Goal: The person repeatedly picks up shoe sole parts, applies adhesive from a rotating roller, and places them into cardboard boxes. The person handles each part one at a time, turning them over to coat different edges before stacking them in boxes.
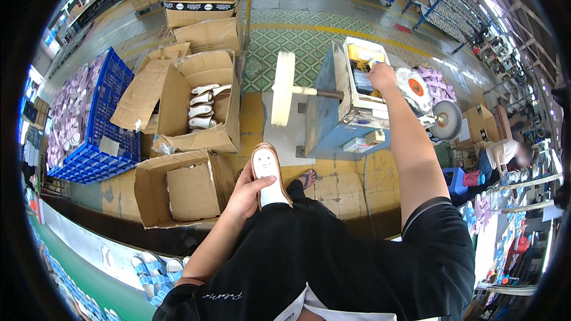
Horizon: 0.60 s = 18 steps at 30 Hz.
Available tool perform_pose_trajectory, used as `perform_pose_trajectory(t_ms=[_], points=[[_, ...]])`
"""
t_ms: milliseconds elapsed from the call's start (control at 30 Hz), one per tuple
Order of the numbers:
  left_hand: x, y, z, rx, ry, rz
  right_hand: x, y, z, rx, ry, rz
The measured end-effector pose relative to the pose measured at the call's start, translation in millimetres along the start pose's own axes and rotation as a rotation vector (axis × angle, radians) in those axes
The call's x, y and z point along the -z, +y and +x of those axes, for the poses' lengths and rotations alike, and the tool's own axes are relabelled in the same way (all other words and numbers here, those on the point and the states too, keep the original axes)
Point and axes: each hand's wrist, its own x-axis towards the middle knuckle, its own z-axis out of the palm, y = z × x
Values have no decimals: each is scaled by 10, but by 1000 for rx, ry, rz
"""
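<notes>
White sole (266, 168) held in the left hand (242, 193), right hand (382, 76) at the tray (349, 77)

The left hand is curled partway shut around the sole, thumb flat on its white face, fingers behind. The sole stands rounded end up, just in front of the dark trousers (279, 232). The right hand is bent over the right edge of the tray, about midway along, near a yellow item (361, 52); its fingertips are hidden, so I cannot tell how far open it is or whether it has hold of anything.

For good handling, I would keep the left thumb light so the white face stays unmarked, grip by the brown rim, and keep the narrow end off the cloth. The right hand would do best to lift straight up past the tray wall.

The tray sits along the left edge of the cabinet (321, 122). Beyond that edge a shaft (327, 93) carries a pale wheel (282, 89), standing past the sole's upper end with a visible gap between; whether it turns I cannot tell. The tighter side is the right: the forearm passes just beside the fluffy wheel (410, 90), with a grey wheel (447, 120) near. To the left, an open carton (223, 187) is close to the left hand.
</notes>
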Motion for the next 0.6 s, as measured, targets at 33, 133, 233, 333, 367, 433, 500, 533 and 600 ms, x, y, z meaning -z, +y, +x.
perform_pose_trajectory(t_ms=[33, 133, 233, 333, 367, 433, 500, 533, 600], points=[[5, -5, -2, 3, 10, 3, -23, 47, 42, 5, -1, -25], [36, -17, 1, 11, 23, 3, -64, 160, 126, -12, 142, 41], [67, -18, -2, 26, 13, -6, 8, 238, 126, 65, 166, 34], [67, -6, 6, 23, 5, -5, 243, 276, 79, 36, 175, 468], [59, -2, 1, 21, 3, -8, 317, 270, 12, 98, 221, 389], [36, 12, 1, 14, -11, -6, 436, 164, -146, 200, 289, 347], [16, 22, 5, 0, -12, -4, 588, -31, -353, 247, 283, 442], [11, 23, 7, -14, -13, 5, 651, -145, -518, 242, 227, 555], [15, 23, 15, 3, 36, 33, 698, -433, -967, 248, 109, 829]])
